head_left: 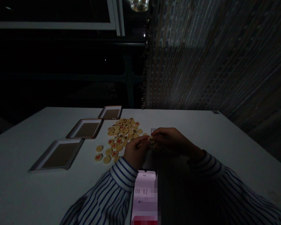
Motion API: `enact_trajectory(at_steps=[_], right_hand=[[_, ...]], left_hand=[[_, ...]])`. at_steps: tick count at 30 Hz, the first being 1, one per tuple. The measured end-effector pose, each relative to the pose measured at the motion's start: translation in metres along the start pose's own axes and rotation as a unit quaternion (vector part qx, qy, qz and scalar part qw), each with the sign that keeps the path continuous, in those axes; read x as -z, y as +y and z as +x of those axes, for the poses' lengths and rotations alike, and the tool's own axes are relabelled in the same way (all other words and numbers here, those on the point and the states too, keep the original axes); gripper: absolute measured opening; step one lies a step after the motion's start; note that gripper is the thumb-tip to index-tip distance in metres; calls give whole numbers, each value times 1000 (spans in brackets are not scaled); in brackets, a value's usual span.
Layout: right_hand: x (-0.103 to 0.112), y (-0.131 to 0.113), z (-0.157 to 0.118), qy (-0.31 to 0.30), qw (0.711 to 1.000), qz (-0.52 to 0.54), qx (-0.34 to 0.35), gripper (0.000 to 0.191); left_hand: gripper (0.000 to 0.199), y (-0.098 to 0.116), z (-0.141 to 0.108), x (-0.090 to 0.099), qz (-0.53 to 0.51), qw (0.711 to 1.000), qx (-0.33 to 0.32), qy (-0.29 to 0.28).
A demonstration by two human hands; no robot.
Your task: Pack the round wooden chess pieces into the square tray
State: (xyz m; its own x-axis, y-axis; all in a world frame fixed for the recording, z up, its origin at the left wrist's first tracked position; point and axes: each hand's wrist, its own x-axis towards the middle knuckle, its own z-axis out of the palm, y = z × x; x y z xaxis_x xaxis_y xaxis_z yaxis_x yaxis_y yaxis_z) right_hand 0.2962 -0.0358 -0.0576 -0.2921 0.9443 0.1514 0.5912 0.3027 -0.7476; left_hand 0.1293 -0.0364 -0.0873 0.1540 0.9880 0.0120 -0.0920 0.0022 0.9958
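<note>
A round wooden Chinese chess piece (150, 137) with a dark character is between the fingertips of both hands. My left hand (135, 152) has its fingers curled and pinches at the left side of this piece. From the right, my right hand (170, 137) closes its thumb and fingers on it. More pieces seem to lie under the right fingers, but shadow hides them. Left of my hands spreads a loose pile of Chinese chess pieces (121, 131), some face up with red or black characters, others blank side up.
Three shallow trays stand in a slanting row on the left: a near tray (58, 155), a middle tray (86, 128) and a far tray (110, 112). A lit phone (145, 193) showing a timer lies before me on the white table (224, 137). A string curtain (189, 62) hangs behind.
</note>
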Motion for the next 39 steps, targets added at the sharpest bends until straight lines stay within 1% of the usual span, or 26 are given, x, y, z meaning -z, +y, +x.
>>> enact_trajectory(at_steps=[6,11,16,21,26,32,35,39], right_hand=[[0,-2,-1,8,1000,-3,8,19],[-2,1,0,9,1000,-7,1,19],[-2,0,0,4,1000,3,1,19],[-3,-1,-2,-2,1000,24,5,19],[-2,-2,-2,-9,1000,6,8,19],[-1,-4,-3,-25,1000,17,7,19],[0,-4,-3,-27,1000,5,10,19],[-2,0,-2,-23,999,-17,19,18]], left_hand=[[15,1,0,-1,0,1000,10,6],[17,4,-1,-1,-9,1000,5,5],[19,0,0,0,0,1000,-4,3],[24,-4,1,-1,-13,1000,9,7],[22,-3,1,-1,-30,999,27,6],[18,1,0,-1,-9,1000,22,14],[16,2,-1,0,-1,1000,21,14],[19,-2,1,1,5,1000,3,15]])
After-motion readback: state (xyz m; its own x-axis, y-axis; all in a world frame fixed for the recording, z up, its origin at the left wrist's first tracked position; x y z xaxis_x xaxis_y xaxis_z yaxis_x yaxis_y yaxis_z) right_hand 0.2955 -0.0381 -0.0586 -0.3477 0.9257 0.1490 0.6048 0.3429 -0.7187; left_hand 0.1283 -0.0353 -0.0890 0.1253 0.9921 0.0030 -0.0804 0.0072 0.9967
